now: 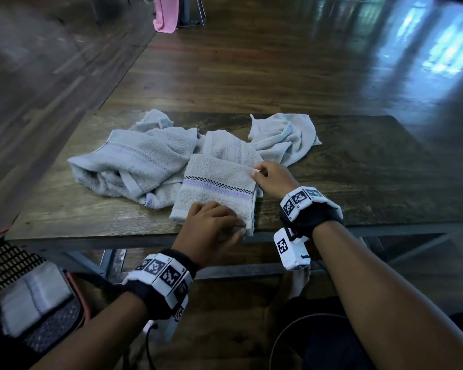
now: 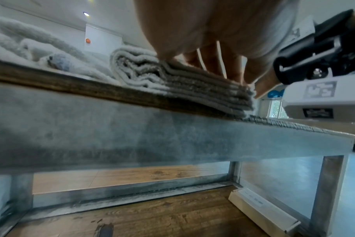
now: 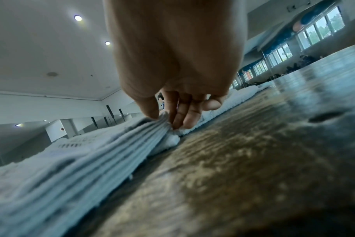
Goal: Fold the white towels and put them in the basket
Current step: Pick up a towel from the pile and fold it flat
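- On the dark wooden table, the largest item we see, all the loose laundry lies toward the left and centre.
- Left of centre, a heap of unfolded white towels sprawls, with one more crumpled towel at the far side.
- At the near edge lies the folded towel, a stack of several layers with a checked and lilac stripe across it; its far end overlaps the heap.
- At lower left, beside the table, the basket already contains one folded towel.
- Our left hand rests on the folded towel's near right corner, fingers curved down onto the cloth.
- Our right hand pinches the far right corner, thumb above and fingers below the layers.
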`<state>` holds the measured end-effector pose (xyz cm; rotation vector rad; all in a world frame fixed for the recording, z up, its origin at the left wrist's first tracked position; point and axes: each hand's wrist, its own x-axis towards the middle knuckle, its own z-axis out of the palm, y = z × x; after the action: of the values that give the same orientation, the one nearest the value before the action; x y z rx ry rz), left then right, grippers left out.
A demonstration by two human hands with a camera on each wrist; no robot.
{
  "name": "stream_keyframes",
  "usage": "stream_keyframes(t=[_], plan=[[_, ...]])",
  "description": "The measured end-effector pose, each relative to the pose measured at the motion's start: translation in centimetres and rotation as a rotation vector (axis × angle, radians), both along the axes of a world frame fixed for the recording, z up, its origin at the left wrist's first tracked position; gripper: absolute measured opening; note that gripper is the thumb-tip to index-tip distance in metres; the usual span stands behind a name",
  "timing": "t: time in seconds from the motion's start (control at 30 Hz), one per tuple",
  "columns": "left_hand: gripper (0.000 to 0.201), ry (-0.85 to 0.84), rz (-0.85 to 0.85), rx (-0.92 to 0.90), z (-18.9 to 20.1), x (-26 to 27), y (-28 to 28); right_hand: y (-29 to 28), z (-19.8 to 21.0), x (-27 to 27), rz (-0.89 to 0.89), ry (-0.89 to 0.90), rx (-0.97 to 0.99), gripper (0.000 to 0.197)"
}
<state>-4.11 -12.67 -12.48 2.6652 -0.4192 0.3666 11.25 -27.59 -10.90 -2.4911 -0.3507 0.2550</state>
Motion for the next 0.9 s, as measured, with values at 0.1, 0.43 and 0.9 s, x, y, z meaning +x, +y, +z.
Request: stream_keyframes(t=[0.1,0.43,0.9], plan=[[0.025,0.122,-0.046,0.060,1.6,0.8,0.5,0.0,0.5,-0.3,0.046,0.027,-0.064,0.034],[0.049,-0.021,0.160,0.050,8.4,2.0,5.7,0.4,6.7,-4.8,0.164,-0.184,0.285,0.019],[0.021,0.095,-0.011,-0.252,12.7,0.0,7.9,0.8,7.7,-9.6,0.398,-0.121,0.349,0.048]])
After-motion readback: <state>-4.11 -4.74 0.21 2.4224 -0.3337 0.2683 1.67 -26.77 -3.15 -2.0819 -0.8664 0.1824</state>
